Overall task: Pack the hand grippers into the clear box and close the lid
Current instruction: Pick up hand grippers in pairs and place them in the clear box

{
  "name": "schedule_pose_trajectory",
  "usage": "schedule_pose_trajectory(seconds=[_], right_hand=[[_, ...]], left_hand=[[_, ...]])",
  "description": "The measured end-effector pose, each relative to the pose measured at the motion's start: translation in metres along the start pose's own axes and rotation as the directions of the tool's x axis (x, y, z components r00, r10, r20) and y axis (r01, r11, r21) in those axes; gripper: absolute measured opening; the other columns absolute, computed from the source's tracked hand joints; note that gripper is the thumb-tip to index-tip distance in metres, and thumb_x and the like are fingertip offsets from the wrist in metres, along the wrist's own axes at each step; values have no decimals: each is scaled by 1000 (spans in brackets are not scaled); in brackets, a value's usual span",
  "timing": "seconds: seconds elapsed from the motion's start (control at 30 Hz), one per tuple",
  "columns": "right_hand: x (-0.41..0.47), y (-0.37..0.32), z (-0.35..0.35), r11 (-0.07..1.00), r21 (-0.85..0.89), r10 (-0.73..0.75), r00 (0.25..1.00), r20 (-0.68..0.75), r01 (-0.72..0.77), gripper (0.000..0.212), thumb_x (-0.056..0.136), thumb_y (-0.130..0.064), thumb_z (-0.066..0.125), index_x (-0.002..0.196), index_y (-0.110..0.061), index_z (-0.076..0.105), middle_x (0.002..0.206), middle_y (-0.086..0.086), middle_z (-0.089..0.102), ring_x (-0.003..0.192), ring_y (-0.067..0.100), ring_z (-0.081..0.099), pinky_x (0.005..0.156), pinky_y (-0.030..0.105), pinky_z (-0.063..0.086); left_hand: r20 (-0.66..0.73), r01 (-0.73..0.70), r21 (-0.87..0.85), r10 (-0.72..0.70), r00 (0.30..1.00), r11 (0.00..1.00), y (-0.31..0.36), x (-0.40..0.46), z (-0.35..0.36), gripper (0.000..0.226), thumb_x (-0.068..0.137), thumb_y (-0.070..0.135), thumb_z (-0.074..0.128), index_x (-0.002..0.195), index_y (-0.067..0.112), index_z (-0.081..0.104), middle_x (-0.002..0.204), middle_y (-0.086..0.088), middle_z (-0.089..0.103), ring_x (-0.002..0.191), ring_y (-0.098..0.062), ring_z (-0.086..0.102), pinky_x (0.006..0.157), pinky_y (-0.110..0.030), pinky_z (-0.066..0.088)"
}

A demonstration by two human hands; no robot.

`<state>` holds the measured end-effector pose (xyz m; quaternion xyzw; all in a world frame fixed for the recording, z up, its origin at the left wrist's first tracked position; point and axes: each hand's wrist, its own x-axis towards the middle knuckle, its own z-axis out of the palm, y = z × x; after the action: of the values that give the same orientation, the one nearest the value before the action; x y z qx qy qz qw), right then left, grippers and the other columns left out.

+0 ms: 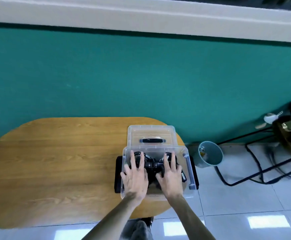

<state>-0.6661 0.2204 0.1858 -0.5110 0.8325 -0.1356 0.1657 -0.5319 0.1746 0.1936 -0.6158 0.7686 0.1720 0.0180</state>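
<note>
We press both flat hands, left point(135, 175) and right point(171, 175), gripping nothing, on the grippers point(152, 164) inside the box point(187, 185); we seat them low before fetching the far lid point(151, 134)

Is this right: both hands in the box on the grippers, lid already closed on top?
Not quite. The head view shows both hands, left and right, in the box on the grippers, but the lid is off, lying on the table behind the box.
</note>
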Motion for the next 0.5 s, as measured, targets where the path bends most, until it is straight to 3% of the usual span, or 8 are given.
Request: schedule_pose_trajectory(seconds=[0.13, 0.37, 0.5], right_hand=[[23, 26, 5, 999, 25, 34, 997, 74, -36, 81, 89, -25, 63, 159, -19, 23, 170, 2, 3, 108, 33, 39, 95, 47, 48], [50, 55, 19, 999, 45, 4, 992, 123, -9, 80, 81, -21, 70, 153, -14, 36, 159, 10, 29, 108, 38, 48, 92, 52, 52], [63, 65, 23, 998, 44, -39, 991, 130, 34, 80, 79, -19, 74, 150, -14, 38, 152, 13, 34, 106, 38, 49, 90, 50, 53]], left_hand=[[34, 36, -24, -35, 999, 999, 21, 18, 20, 71, 105, 33, 36, 161, 37, -8, 170, -8, -19, 110, -27, 39, 91, -45, 41], [95, 179, 33, -181, 979, 983, 46, 45, 47, 66, 105, 33, 37, 162, 37, 3, 170, -8, -1, 115, -27, 35, 90, -42, 35], [95, 214, 69, -220, 971, 974, 54, 56, 55, 72, 104, 31, 42, 162, 37, 1, 170, -9, -1, 111, -26, 37, 90, -41, 36]])
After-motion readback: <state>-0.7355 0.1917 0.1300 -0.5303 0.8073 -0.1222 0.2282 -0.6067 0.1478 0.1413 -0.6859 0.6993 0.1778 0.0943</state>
